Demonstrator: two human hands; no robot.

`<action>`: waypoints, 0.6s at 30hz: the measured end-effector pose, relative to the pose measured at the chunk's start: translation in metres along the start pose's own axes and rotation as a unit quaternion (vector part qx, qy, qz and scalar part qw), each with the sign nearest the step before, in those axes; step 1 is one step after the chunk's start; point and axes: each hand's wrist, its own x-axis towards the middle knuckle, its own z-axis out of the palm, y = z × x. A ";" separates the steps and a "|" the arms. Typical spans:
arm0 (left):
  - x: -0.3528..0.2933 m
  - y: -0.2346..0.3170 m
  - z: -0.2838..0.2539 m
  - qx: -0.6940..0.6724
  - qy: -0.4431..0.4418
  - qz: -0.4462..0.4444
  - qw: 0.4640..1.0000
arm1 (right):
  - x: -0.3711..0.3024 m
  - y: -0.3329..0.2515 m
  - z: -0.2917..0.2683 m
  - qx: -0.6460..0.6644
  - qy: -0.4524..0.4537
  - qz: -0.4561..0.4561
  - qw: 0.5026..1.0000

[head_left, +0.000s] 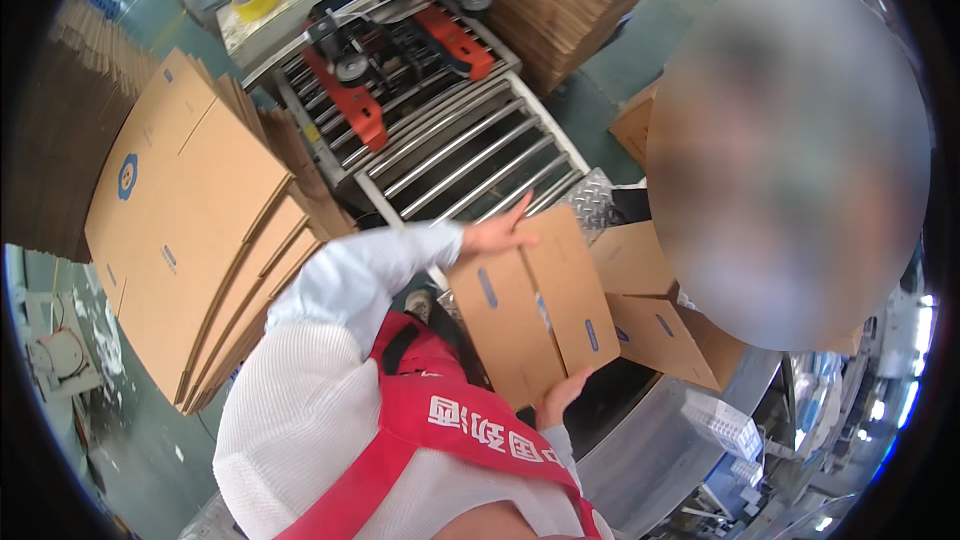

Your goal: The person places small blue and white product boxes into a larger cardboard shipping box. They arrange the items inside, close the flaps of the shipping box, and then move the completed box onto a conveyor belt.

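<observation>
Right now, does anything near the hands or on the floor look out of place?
White scraps lie scattered on the green floor at far left, looking like litter. The carton between left hand and right hand has a gap between its upper flaps, so it looks unsealed. I see no clear damage.

Carton point(505, 325): matt cardboard. Conveyor rollers point(480, 178): smooth, glossy metal. Sweater point(285, 425): ribbed knit cloth.

Single fisheye view, left camera of head-worn pair. Looks steeply down from above carton point(500, 310), facing as wearer does; carton close, around mid-view. Wide field takes in red apron point(400, 420) on wearer's side of carton, roller conveyor point(462, 157) beyond carton.
</observation>
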 end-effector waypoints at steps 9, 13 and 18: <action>-0.002 0.018 -0.175 0.567 0.209 0.199 0.772 | 0.087 0.052 0.330 -0.068 -0.045 -0.050 0.995; 0.020 0.025 -0.261 0.542 0.291 0.187 0.766 | 0.140 0.049 0.430 -0.201 -0.081 -0.199 0.956; 0.025 0.022 -0.320 0.536 0.304 0.213 0.758 | 0.123 0.048 0.494 -0.240 -0.037 -0.251 0.937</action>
